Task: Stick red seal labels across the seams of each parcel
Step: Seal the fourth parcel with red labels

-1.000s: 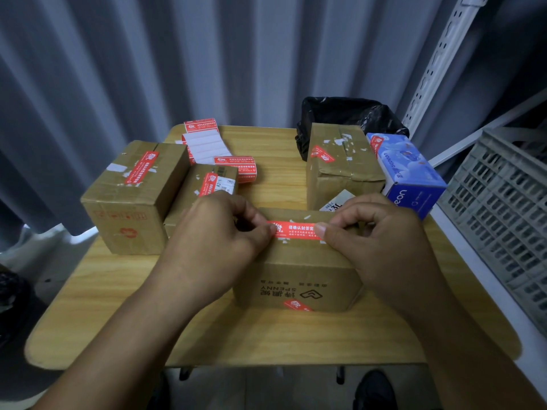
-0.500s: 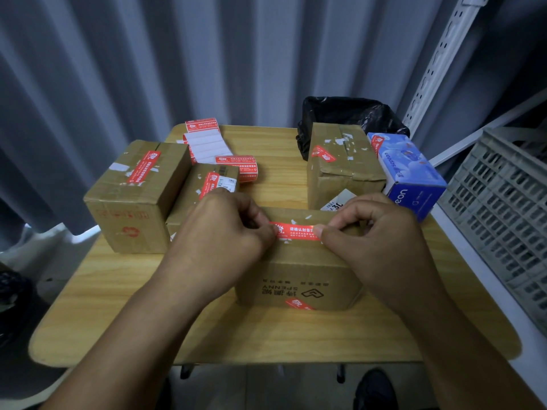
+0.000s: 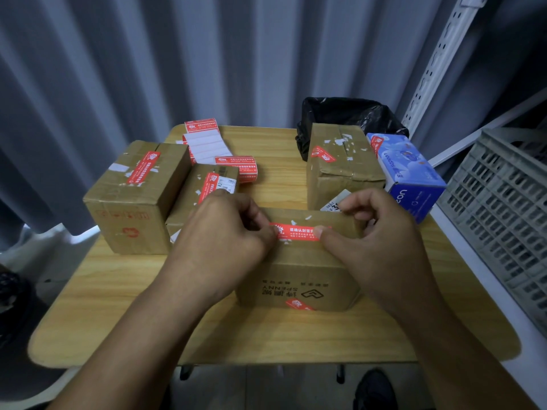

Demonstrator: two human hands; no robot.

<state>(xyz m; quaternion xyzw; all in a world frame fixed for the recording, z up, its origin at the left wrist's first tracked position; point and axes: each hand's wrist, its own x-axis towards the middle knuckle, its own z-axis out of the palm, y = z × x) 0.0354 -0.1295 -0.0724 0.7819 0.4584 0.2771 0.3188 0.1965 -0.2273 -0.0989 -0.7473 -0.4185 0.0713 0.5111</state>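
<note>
**Red label held at the top of the nearest parcel**

Both hands hold one red label (image 3: 299, 232) by its ends at the top of the nearest parcel (image 3: 296, 279), which stands on the table (image 3: 118, 306) near its front edge. The left hand (image 3: 225, 232) pinches the label's left end with its fingers (image 3: 254, 213) curled in. The right hand (image 3: 376, 241) pinches the right end between the thumb and bent fingers. The label runs level along the parcel's top; whether it is stuck down I cannot tell. A second label (image 3: 299, 305) sits at the bottom of the parcel's front face.

To the left stand a large box (image 3: 133, 208) and a small box (image 3: 207, 179), each with a red label on top. Behind the parcel is a tall box (image 3: 340, 173), also labelled, with a blue box (image 3: 411, 176) just beside it on the right. A strip of spare labels (image 3: 204, 143) lies toward the table's far edge.
</note>
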